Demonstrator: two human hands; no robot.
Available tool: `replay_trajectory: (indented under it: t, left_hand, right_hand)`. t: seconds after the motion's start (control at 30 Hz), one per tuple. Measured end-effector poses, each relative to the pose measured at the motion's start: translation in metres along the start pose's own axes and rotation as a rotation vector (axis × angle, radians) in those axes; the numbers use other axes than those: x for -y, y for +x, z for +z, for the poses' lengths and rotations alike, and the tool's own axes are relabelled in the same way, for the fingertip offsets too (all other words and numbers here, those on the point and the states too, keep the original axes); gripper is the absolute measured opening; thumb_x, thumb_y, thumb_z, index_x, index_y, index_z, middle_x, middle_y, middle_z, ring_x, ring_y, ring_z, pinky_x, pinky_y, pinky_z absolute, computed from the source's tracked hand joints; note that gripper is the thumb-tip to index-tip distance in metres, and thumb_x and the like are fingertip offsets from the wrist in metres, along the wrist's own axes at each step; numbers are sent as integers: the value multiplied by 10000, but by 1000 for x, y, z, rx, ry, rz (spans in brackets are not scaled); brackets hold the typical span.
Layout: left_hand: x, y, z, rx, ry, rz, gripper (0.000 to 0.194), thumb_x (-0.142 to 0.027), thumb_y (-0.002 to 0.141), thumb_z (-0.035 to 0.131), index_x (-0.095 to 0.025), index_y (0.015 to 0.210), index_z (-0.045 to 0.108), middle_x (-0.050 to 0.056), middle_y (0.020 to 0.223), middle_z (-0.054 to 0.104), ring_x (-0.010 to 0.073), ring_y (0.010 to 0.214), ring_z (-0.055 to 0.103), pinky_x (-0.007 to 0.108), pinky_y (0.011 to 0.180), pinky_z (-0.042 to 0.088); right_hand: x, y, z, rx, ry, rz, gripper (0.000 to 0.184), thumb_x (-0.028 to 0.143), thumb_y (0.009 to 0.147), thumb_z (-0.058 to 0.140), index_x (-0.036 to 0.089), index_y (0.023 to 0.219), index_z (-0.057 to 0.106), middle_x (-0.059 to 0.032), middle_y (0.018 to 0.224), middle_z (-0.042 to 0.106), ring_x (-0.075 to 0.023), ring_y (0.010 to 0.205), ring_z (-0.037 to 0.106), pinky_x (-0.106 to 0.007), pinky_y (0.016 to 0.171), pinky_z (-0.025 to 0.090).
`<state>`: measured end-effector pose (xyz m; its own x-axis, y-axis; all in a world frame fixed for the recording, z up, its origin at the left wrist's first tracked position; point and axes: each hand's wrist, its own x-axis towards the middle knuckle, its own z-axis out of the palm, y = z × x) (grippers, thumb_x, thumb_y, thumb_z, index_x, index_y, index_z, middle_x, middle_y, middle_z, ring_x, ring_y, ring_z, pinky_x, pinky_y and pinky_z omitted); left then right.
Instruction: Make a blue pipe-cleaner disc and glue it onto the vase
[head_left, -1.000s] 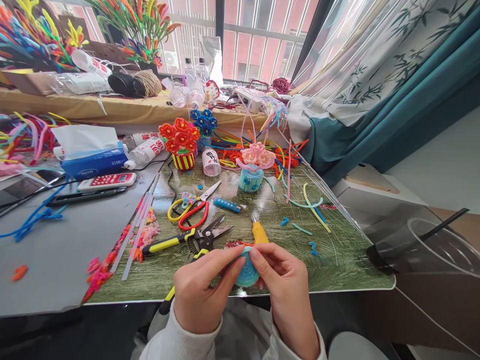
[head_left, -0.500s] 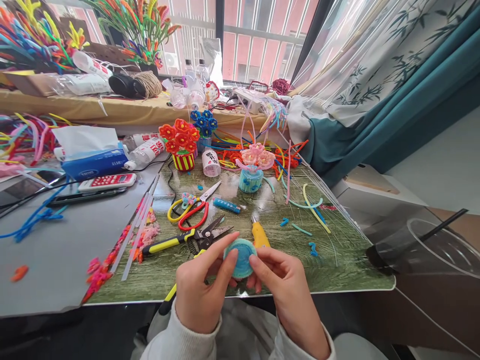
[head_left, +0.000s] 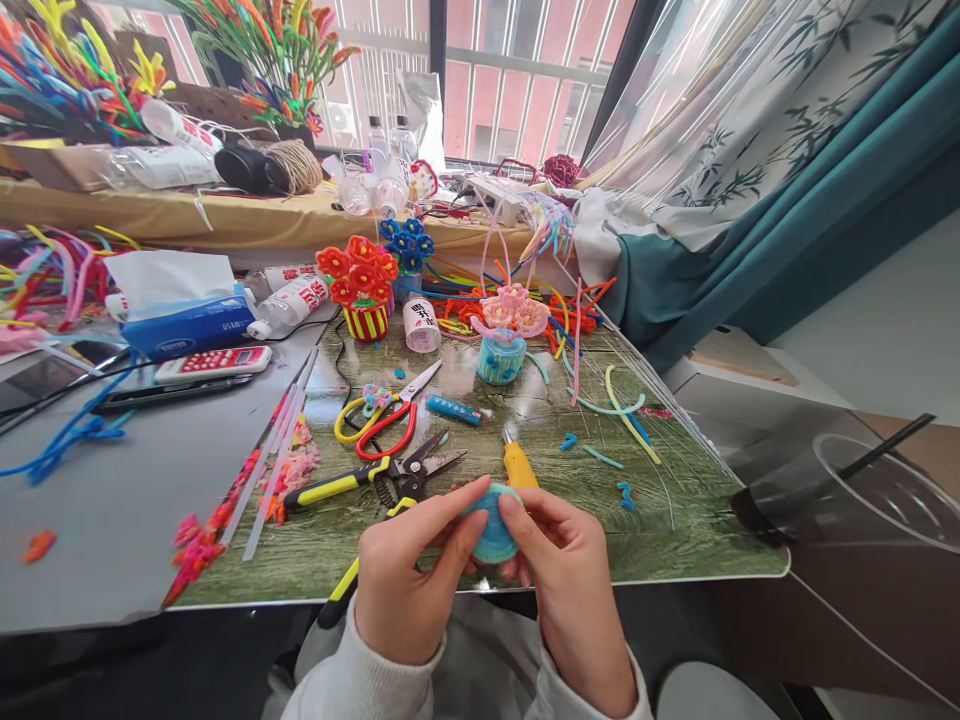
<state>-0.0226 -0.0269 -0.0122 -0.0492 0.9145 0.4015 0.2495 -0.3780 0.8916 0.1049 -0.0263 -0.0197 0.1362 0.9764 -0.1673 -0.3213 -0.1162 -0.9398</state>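
Observation:
Both hands hold a round light-blue disc with a fuzzy rim (head_left: 496,530), raised above the table's front edge. My left hand (head_left: 409,575) pinches its left side between thumb and fingers. My right hand (head_left: 566,565) grips its upper right edge, thumb on top. Just behind the disc lies a yellow-handled hot glue gun (head_left: 519,465), its lower part hidden by my fingers. Yellow-and-black pruning shears (head_left: 397,480) rest left of it, partly behind my left hand. Scissors with red and yellow handles (head_left: 390,420) and a blue lighter (head_left: 453,409) lie farther back.
A pot of pink pipe-cleaner flowers (head_left: 501,360) stands mid-table, red flowers in a striped pot (head_left: 366,322) to its left. Clear glue sticks (head_left: 277,460) lie at left near a calculator (head_left: 214,364). Blue fuzzy scraps (head_left: 625,496) are scattered right. A plastic cup (head_left: 862,500) stands far right.
The disc dipped left with its face turned up half a second ago, then shifted back right. My right hand moved with it; both hands keep hold.

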Motion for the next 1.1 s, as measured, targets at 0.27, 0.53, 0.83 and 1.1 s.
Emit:
replay_trajectory:
  t: [0.27, 0.53, 0.83, 1.1]
  left_hand:
    - [-6, 0, 5, -6, -114, -68, 221, -203, 809, 682, -278, 1003, 760, 3, 795, 752, 81, 498, 616, 132, 437, 509]
    - [-8, 2, 5, -14, -124, -52, 206, -215, 808, 685, -281, 986, 762, -8, 780, 742, 83, 527, 631, 141, 507, 537]
    - [-11, -1, 6, -75, -141, -58, 201, -203, 809, 687, -277, 981, 760, -25, 742, 740, 78, 469, 625, 138, 456, 547]
    - [-9, 2, 2, -36, -119, 10, 240, -165, 813, 677, -303, 992, 758, -37, 714, 719, 57, 442, 608, 112, 407, 494]
  right_hand:
    - [-2, -4, 10, -133, 75, -49, 236, 415, 693, 795, 186, 745, 780, -16, 528, 643, -113, 447, 526, -175, 356, 406]
    - [-4, -9, 15, -214, 131, -53, 231, 405, 676, 817, 194, 762, 779, 9, 530, 630, -89, 457, 515, -147, 372, 400]
    - [-10, -9, 16, -189, 159, -83, 209, 372, 715, 795, 189, 812, 775, -19, 649, 667, -118, 536, 542, -186, 418, 437]
    - [-10, -11, 18, -189, 160, -105, 198, 364, 723, 790, 196, 826, 776, -9, 661, 646, -122, 549, 522, -191, 403, 415]
